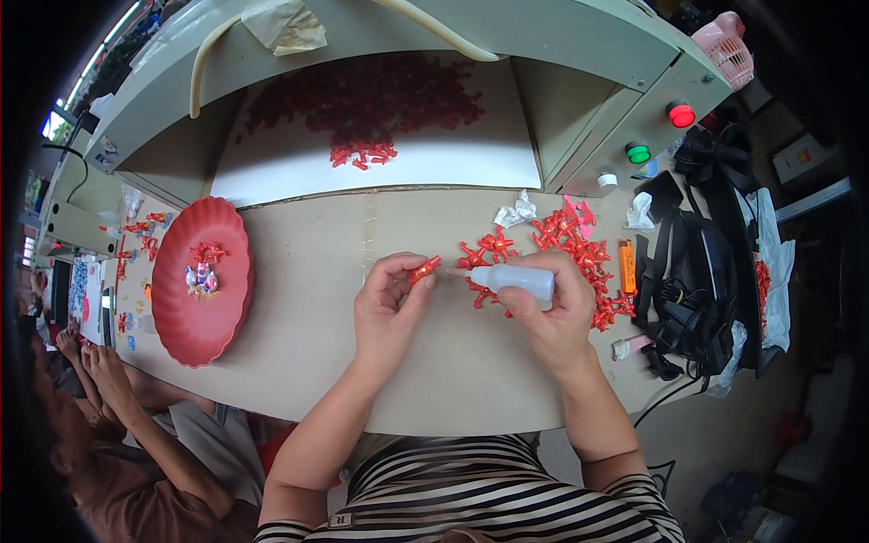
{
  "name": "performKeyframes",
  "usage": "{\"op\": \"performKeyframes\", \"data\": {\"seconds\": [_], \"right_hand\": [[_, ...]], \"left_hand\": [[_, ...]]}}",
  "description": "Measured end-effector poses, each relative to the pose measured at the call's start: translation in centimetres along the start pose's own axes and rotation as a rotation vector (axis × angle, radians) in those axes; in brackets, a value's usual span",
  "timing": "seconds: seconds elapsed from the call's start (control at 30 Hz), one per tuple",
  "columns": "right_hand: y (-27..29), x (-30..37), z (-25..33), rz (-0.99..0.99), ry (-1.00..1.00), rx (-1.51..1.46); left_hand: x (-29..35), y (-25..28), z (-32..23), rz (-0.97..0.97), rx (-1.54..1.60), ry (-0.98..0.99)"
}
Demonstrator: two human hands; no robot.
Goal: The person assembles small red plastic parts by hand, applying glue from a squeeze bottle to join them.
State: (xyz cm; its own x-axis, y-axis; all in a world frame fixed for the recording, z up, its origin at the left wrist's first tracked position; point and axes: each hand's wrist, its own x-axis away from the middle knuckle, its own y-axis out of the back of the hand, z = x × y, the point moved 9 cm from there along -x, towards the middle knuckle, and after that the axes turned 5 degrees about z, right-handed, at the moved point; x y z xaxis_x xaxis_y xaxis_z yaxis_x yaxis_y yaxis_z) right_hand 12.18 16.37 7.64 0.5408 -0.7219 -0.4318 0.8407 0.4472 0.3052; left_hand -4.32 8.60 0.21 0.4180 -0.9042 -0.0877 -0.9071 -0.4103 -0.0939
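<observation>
Over the middle of the table, my left hand (387,303) pinches a small red plastic piece (424,270) with gold marks between thumb and fingertips. My right hand (559,312) is closed around a white squeeze bottle (513,281) held almost level. The bottle's thin nozzle points left and reaches close to the red piece; whether they touch I cannot tell. Just beyond and to the right of my right hand lies a pile of red plastic figures (593,262), partly covered by the hand and the bottle.
A red scalloped tray (181,312) with several small figures stands at left. Ahead, a grey cabinet (593,136) holds many red pieces (362,152) on a white sheet. Right lie crumpled tissue (516,210), an orange box (626,265) and a black bag (692,271). Another person (136,425) sits at left.
</observation>
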Motion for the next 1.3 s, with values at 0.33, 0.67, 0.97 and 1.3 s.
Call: {"op": "performKeyframes", "data": {"seconds": [0.33,0.67,0.97,1.3], "right_hand": [[-1.0,0.0,1.1,0.023,0.102,0.170],[-1.8,-0.1,1.0,0.066,0.099,0.197],[-1.9,-0.1,0.7,0.064,0.077,0.184],[-2.0,-0.1,0.7,0.074,0.060,0.190]], "left_hand": [[-0.2,0.3,0.0,-0.026,-0.032,0.005],[-0.2,0.4,-0.1,-0.031,-0.035,-0.033],[-0.2,0.3,0.0,-0.031,-0.036,-0.011],[-0.1,0.2,-0.2,-0.020,-0.063,-0.021]]}}
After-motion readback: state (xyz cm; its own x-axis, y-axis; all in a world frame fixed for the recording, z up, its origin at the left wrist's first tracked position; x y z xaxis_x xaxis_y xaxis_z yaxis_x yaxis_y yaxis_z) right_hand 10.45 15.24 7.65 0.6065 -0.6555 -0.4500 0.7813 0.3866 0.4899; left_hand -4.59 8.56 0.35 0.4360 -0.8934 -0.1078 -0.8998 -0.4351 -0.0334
